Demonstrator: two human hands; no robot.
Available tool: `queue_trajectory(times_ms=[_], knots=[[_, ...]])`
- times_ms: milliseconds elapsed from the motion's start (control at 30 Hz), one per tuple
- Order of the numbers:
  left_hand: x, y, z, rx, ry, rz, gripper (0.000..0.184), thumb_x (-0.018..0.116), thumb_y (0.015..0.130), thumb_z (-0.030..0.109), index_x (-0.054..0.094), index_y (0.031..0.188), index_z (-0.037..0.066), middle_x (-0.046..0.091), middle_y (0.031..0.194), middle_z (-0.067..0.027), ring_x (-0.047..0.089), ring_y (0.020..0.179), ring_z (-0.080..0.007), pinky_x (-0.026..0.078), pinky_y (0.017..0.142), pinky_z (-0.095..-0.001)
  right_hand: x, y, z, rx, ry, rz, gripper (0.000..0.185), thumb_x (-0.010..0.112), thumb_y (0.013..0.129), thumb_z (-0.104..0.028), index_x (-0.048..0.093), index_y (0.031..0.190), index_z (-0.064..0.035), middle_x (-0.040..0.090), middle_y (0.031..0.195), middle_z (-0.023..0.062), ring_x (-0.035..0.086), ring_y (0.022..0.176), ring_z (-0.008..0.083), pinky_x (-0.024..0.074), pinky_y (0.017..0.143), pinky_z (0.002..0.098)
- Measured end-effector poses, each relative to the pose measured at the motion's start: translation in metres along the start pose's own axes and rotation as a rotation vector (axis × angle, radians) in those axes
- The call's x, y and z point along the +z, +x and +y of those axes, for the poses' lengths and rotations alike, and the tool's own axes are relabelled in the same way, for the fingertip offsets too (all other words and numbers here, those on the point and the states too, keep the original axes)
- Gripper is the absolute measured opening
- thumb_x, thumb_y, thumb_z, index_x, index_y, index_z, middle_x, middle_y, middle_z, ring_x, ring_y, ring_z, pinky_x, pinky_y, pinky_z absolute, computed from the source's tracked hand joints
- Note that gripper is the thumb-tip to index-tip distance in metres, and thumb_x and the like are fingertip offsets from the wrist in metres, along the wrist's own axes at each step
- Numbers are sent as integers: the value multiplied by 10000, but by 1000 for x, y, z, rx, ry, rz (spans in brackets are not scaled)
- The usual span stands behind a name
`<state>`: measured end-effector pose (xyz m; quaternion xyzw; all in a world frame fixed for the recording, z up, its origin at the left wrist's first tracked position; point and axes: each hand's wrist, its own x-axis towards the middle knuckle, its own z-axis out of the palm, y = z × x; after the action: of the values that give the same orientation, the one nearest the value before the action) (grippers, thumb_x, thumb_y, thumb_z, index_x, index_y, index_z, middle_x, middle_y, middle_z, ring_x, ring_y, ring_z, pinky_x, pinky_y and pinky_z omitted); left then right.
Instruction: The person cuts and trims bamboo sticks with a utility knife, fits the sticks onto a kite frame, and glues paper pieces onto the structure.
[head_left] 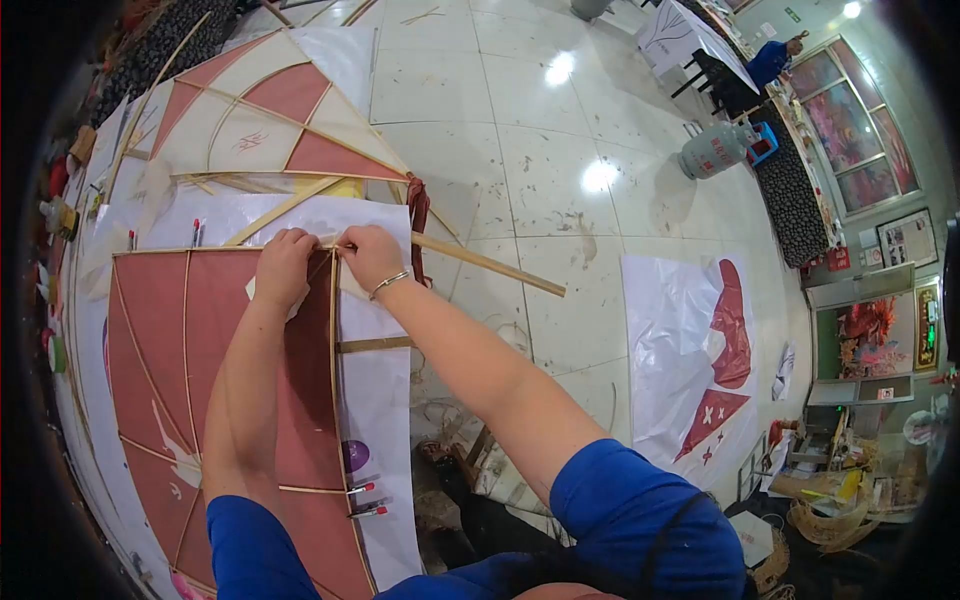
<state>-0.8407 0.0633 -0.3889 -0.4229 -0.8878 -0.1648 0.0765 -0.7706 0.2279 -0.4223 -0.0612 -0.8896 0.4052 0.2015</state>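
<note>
A large red kite [226,330] with thin bamboo strips lies on white sheeting on the left. At its upper right corner, where the top strip meets the upright bamboo strip [333,400], both of my hands come close together. My left hand [284,265] has its fingers closed on the top edge, with a bit of white material under the palm. My right hand [368,257], a bracelet at its wrist, pinches the corner just beside it. The exact spot between the fingertips is partly hidden. Clips [365,488] with red ends sit on the right edge.
A second red and white kite [250,115] lies beyond, with a bamboo stick [490,265] reaching over the tiled floor. White sheeting with red pieces [733,330] is on the right. A grey gas cylinder [712,152] stands farther back, and another person [772,62] is near the wall.
</note>
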Motion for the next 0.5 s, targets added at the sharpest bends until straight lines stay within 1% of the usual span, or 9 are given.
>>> queue_trajectory(times_ms=[100, 200, 300, 367, 467, 500], knots=[[-2, 0, 4, -6, 13, 27, 132, 554, 765, 66, 625, 875, 82, 607, 886, -80, 567, 885, -278, 474, 774, -380, 1, 1, -2, 5, -11, 3, 91, 698, 735, -148, 649, 772, -80, 649, 743, 98, 604, 763, 298, 477, 682, 415], [-4, 0, 5, -12, 14, 33, 135, 559, 753, 63, 625, 869, 80, 606, 883, -82, 566, 888, -280, 473, 775, -381, -1, 0, -7, 72, 12, -11, 85, 685, 744, -145, 644, 779, -79, 646, 742, 102, 603, 766, 300, 479, 686, 417], [-5, 2, 6, -23, -1, 29, 124, 572, 738, 63, 640, 840, 77, 612, 867, -77, 571, 890, -282, 476, 774, -384, 2, 1, -5, 67, -16, -36, 73, 674, 753, -147, 634, 777, -90, 634, 759, 119, 600, 791, 319, 476, 693, 442], [-2, 0, 3, -52, -34, 18, 123, 581, 727, 61, 654, 824, 79, 619, 859, -75, 576, 890, -286, 478, 772, -391, 3, 0, -3, 35, -29, -39, 63, 645, 771, -151, 636, 779, -90, 633, 765, 132, 598, 791, 329, 473, 697, 451], [-6, -3, 3, -78, -62, -60, 227, 577, 732, 58, 669, 939, 77, 628, 926, -108, 577, 930, -303, 477, 811, -383, 2, 1, 2, 13, -16, -29, 80, 599, 786, -151, 639, 781, -82, 630, 777, 157, 591, 794, 351, 467, 710, 463], [-9, -4, 11, -80, -37, -31, 190, 603, 714, 74, 675, 889, 89, 631, 898, -96, 583, 912, -302, 483, 797, -392, 5, 1, 3, 7, 8, -37, 92, 583, 789, -149, 641, 782, -78, 629, 782, 167, 588, 796, 360, 465, 715, 467]])
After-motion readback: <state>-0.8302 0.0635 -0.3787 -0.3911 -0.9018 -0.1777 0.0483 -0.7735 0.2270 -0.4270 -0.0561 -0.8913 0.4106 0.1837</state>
